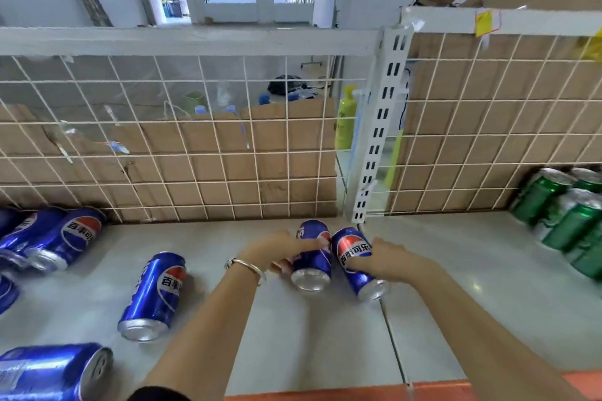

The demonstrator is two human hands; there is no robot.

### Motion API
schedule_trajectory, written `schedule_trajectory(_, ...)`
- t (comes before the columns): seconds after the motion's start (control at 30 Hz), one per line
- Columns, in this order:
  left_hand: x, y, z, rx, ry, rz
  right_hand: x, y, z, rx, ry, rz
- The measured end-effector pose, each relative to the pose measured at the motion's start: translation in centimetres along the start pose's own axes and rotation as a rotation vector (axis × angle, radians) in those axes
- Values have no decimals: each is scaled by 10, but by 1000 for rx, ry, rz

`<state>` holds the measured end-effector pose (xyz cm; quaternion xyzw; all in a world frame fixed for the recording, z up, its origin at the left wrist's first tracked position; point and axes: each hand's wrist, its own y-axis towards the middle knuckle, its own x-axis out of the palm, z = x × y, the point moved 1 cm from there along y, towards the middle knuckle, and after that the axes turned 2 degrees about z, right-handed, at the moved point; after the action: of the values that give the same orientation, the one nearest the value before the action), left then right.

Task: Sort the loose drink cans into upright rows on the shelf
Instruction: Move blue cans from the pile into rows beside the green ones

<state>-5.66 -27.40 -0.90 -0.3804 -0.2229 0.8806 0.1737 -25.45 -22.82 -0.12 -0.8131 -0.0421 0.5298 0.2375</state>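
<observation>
Head view: left hand (280, 251), right hand (391, 261) apparently grip side-by-side cans (312, 267).

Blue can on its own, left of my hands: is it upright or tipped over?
Tipped over. The blue can lies on its side along the shelf, with one silver end facing the camera.

The blue Pepsi can (355, 257) that the right hand (387, 262) grips carries the white characters 百事可乐 across its red, white and blue globe logo. The second can (311, 257), in the left hand (277, 251), shows only a part of this logo. The lying can (153, 296), left of the left hand, reads 百事. The yellow tag (487, 22), far above the right hand, is not readable.
</observation>
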Motion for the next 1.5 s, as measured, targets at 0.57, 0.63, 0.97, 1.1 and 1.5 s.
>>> schedule_trajectory(0.57,106,-9,124,393,-297,-200,-51,-7,153,-89,698,181)
schedule_trajectory(0.63,128,-9,152,483,-237,-193,-64,0,178,-134,671,243)
schedule_trajectory(0.97,199,10,202,444,-554,-91,-96,43,254,-261,724,291)
schedule_trajectory(1.1,210,10,214,371,-261,238,-102,57,261,-307,780,310)
schedule_trajectory(1.5,236,48,233,312,-376,445,-112,91,255,-283,703,510)
